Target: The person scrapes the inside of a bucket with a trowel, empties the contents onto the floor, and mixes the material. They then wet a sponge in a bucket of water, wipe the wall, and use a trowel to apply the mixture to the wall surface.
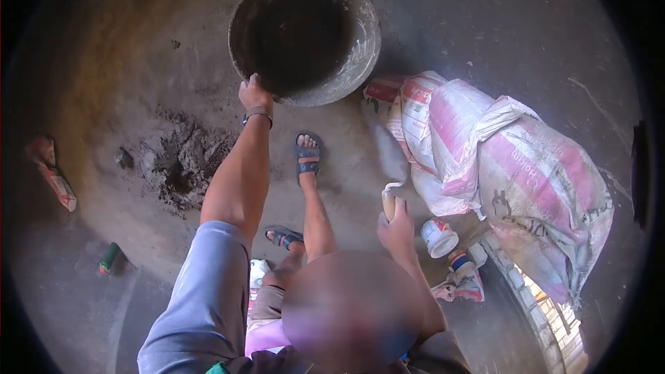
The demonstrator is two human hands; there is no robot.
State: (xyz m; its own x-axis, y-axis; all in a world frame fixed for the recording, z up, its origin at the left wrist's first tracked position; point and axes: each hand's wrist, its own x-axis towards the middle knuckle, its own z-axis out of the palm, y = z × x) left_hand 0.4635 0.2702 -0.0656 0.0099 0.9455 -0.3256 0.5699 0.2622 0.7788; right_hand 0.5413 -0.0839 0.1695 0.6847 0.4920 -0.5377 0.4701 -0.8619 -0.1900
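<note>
My left hand (255, 94) grips the near-left rim of a large round basin (364, 45), its fingers closed over the edge. The basin is dark inside and smeared with grey along its walls. In my right hand (397, 225) is a trowel (389, 202), held by its pale handle. Its grey blade points away from me and is smeared by motion, close beside the sacks. Left of my left forearm, a heap of wet mortar (181, 156) lies on the floor.
Crumpled pink-and-white cement sacks (512, 156) lie on the right. Near my right hand are a white tub (439, 237) and a small torn packet (465, 282). My sandalled feet (307, 152) stand between the mortar and sacks. A green object (109, 258) lies far left.
</note>
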